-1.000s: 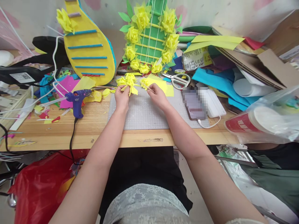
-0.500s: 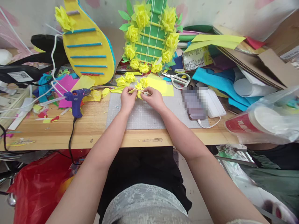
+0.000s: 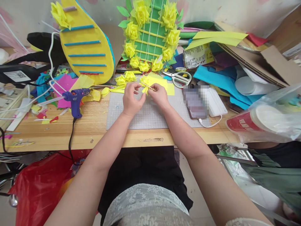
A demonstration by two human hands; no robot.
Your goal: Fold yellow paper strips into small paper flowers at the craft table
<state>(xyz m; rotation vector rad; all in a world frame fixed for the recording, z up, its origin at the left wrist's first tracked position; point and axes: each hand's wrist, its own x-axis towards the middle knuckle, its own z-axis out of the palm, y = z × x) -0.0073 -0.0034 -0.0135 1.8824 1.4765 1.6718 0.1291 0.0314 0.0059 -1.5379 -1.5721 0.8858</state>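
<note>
My right hand (image 3: 160, 95) pinches a thin wooden stick (image 3: 147, 86) above the grey cutting mat (image 3: 141, 117). A small yellow paper piece (image 3: 145, 90) shows at the stick, just beside my right fingertips; whether it is attached to the stick I cannot tell. To the left, my left hand (image 3: 133, 98) is open, its thumb apart from the curled fingers, and it holds nothing visible. Several yellow paper roses (image 3: 125, 78) lie just beyond my hands, with yellow paper sheets (image 3: 162, 83) on the mat behind my right hand.
A blue glue gun (image 3: 75, 100) stands at the left with its cable hanging over the edge. Scissors (image 3: 181, 78), a phone (image 3: 195, 102) and a white power bank (image 3: 213, 100) are at the right. Behind stand yellow (image 3: 88, 50) and green (image 3: 152, 37) instrument-shaped crafts.
My left hand has let go of the stick and drawn slightly back, its fingers opening. My right hand keeps hold of the stick, which now tilts down toward the right.
</note>
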